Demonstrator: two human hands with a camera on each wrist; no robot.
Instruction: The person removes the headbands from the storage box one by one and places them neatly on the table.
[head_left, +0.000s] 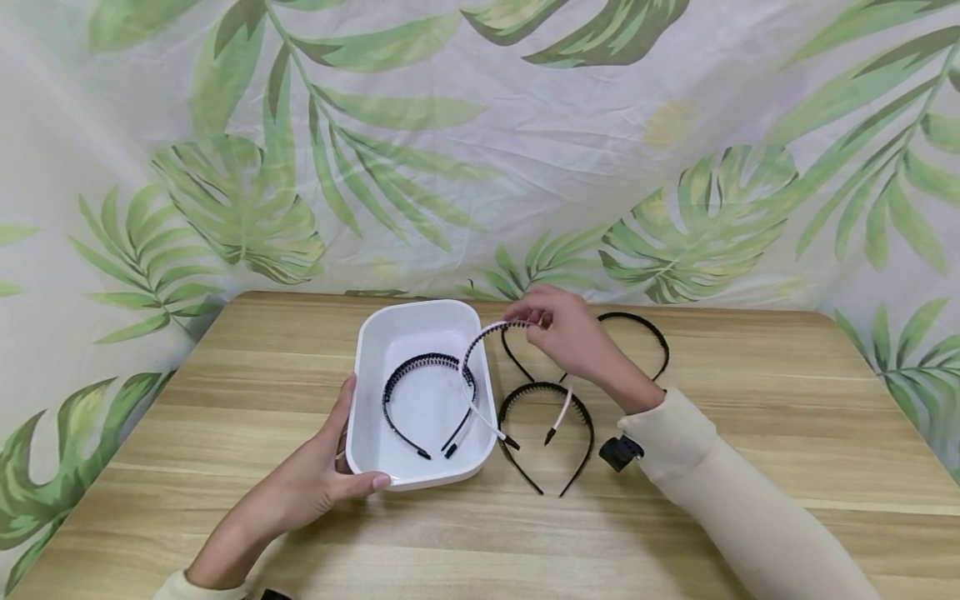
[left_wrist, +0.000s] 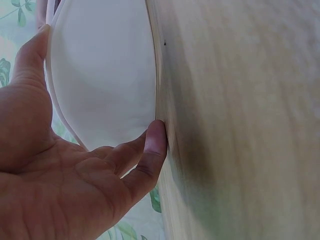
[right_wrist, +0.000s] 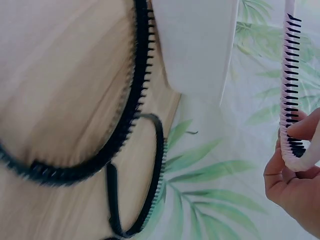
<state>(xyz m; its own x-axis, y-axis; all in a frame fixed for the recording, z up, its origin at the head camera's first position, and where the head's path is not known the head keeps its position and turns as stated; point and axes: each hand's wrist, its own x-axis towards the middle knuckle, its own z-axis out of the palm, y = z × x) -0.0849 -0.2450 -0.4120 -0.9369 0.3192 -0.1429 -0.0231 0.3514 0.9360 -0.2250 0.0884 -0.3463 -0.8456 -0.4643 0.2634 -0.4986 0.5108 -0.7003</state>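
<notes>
Leaving the surface's left edge free, a tub is gripped by left fingers, a pink headband by right fingers.

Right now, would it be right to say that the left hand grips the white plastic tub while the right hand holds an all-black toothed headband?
Not quite: the toothed headband in the right hand is pale pink with black teeth, as the right wrist view shows. The left hand does grip the white plastic tub.
</notes>
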